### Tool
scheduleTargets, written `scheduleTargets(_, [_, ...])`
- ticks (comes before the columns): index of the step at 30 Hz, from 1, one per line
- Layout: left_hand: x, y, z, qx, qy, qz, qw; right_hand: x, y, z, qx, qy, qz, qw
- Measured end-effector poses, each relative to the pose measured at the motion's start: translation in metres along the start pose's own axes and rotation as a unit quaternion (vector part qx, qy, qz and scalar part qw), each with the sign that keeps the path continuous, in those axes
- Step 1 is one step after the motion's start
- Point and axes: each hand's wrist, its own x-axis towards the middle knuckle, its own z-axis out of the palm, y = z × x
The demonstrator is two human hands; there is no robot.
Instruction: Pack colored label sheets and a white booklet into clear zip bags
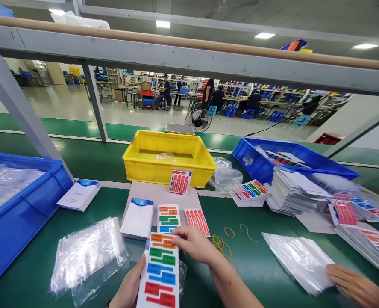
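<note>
My left hand [130, 282] holds a white card with coloured labels [161, 271] at its left edge, fingers closed round it. The fingers of my right hand [191, 243] pinch the card's upper right corner. A blue edge shows behind the card. Just beyond it lie a second coloured label card [168, 216], a stack of white booklets [138, 217] and a red label sheet [198, 221]. Another red label card [180, 182] leans on the yellow bin [166, 169]. Clear plastic bags [88, 252] are piled left of my hands.
Rubber bands [221, 245] lie right of my hands. Another person's hand [357, 282] touches plastic bags [300, 259] at the right. Blue bins stand at the left [22, 214] and back right [292, 149]. Booklet stacks [293, 192] fill the right side; a metal frame [189, 55] crosses above.
</note>
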Motion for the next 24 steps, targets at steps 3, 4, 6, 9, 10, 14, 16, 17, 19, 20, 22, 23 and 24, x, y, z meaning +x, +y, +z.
scheduleTargets(3, [0.003,0.002,0.011,0.039,0.061,0.016,0.997,-0.005,0.011,0.002,-0.162,0.1,-0.021,0.982])
scheduleTargets(4, [0.003,0.002,0.014,0.045,0.073,0.011,0.996,-0.006,0.018,-0.003,-0.211,0.142,-0.025,0.967])
scheduleTargets(6, [0.005,0.002,0.016,0.045,0.091,0.005,0.995,-0.008,0.036,-0.015,-0.272,0.205,-0.02,0.94])
scheduleTargets(9, [0.01,0.001,0.011,0.048,0.101,0.01,0.994,-0.014,0.066,-0.027,-0.331,0.209,-0.008,0.92])
scheduleTargets(10, [0.012,-0.001,0.009,0.047,0.098,0.019,0.994,-0.016,0.075,-0.029,-0.362,0.196,-0.008,0.911])
scheduleTargets(14, [0.016,-0.003,0.003,0.049,0.097,0.038,0.993,-0.025,0.098,-0.031,-0.431,0.154,-0.03,0.889])
scheduleTargets(16, [0.016,-0.003,0.003,0.055,0.102,0.032,0.993,-0.028,0.101,-0.034,-0.425,0.149,-0.046,0.892])
scheduleTargets(17, [0.016,-0.003,0.003,0.057,0.101,0.03,0.993,-0.029,0.1,-0.036,-0.421,0.147,-0.054,0.893])
scheduleTargets(19, [0.017,-0.003,0.002,0.053,0.089,0.031,0.994,-0.03,0.099,-0.041,-0.412,0.148,-0.074,0.896])
scheduleTargets(20, [0.017,-0.003,0.002,0.05,0.085,0.032,0.995,-0.029,0.099,-0.043,-0.408,0.151,-0.084,0.897])
scheduleTargets(22, [0.018,-0.003,0.0,0.049,0.09,0.03,0.994,-0.027,0.101,-0.046,-0.399,0.164,-0.103,0.896])
scheduleTargets(23, [0.018,-0.004,0.0,0.051,0.1,0.024,0.993,-0.026,0.102,-0.047,-0.395,0.175,-0.111,0.895])
scheduleTargets(24, [0.019,-0.004,-0.001,0.052,0.113,0.02,0.992,-0.025,0.102,-0.048,-0.392,0.19,-0.116,0.892])
